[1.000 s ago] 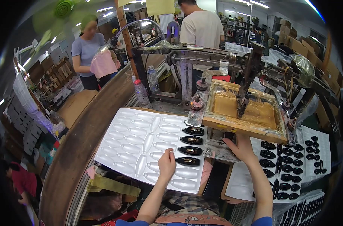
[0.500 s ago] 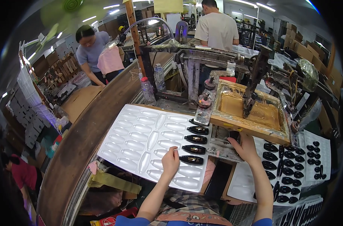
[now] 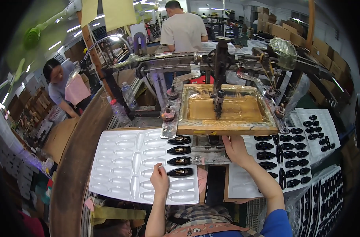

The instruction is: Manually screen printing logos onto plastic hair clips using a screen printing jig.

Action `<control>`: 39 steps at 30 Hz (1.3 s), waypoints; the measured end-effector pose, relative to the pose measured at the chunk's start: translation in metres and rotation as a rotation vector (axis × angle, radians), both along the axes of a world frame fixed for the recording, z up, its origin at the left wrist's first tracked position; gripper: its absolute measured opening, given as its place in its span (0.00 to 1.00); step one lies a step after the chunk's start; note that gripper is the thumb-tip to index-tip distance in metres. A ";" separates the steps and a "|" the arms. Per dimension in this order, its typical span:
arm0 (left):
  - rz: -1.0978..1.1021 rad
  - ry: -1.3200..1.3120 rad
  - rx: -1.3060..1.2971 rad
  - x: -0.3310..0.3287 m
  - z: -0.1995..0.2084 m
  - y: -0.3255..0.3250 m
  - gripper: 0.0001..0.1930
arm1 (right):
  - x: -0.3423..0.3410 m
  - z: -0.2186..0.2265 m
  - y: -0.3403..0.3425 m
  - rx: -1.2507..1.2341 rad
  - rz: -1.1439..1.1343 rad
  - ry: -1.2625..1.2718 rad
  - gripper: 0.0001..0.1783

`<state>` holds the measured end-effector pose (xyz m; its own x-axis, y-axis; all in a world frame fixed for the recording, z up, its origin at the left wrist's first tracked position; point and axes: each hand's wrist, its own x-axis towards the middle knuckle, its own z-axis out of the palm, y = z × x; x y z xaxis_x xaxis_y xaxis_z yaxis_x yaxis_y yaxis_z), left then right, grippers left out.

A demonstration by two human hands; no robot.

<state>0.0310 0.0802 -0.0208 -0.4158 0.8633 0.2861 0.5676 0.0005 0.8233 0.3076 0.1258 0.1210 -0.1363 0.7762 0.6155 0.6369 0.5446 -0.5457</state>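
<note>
Beneath the front edge of the printing screen frame [image 3: 227, 130] reaches my right hand [image 3: 236, 151]. Its thumb lies beside a dark piece [image 3: 214, 140] on the metal fixture [image 3: 211, 155]; the frame hides the fingertips, so I cannot see whether they grip it. My left hand [image 3: 159, 181] hovers over the white moulded tray [image 3: 116, 173], fingers curled in, their inner side hidden from me. Just right of it lies a glossy black bottle-shaped piece [image 3: 180, 172] with gold print. More such pieces fill the tray's right column above it.
Right of the fixture, another white tray [image 3: 243, 183] holds several plain black pieces, with a further tray [image 3: 324, 118] beyond. A metal arm [image 3: 219, 71] stands over the screen. Plastic bottles [image 3: 118, 110] stand at left. Two people [image 3: 184, 31] work behind.
The view has swung right, so the bench appears shifted left. My right hand has slid further under the screen frame. My left hand stays curled beside the lowest printed black piece.
</note>
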 end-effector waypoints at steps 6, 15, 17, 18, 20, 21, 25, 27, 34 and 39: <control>-0.005 -0.089 0.003 0.003 0.003 0.001 0.11 | 0.051 -0.005 -0.018 -0.204 -0.038 0.182 0.14; -0.019 -0.120 -0.037 0.000 0.005 0.001 0.12 | 0.114 -0.020 -0.139 -0.616 -0.098 -0.403 0.15; -0.018 -0.297 0.000 0.001 0.006 0.001 0.12 | 0.126 -0.031 -0.157 -0.642 -0.224 -0.531 0.17; -0.014 -0.368 0.003 0.001 0.009 0.000 0.12 | 0.134 -0.036 -0.164 -0.666 -0.255 -0.564 0.19; -0.024 -0.272 0.034 0.006 0.023 -0.002 0.12 | 0.142 -0.039 -0.170 -0.699 -0.277 -0.625 0.23; -0.039 -0.177 0.067 0.007 0.035 -0.003 0.11 | 0.144 -0.039 -0.171 -0.704 -0.271 -0.625 0.23; -0.153 -0.044 0.256 0.023 0.087 0.010 0.08 | 0.151 -0.038 -0.173 -0.688 -0.291 -0.699 0.23; -0.142 -0.034 0.309 0.029 0.111 0.019 0.07 | 0.153 -0.034 -0.171 -0.654 -0.290 -0.737 0.23; -0.291 0.220 0.545 0.030 0.137 0.065 0.08 | 0.149 0.005 -0.161 -0.696 -0.548 -0.052 0.23; -0.613 0.097 0.196 0.061 0.141 0.090 0.11 | 0.135 0.024 -0.130 -0.543 -0.296 0.311 0.31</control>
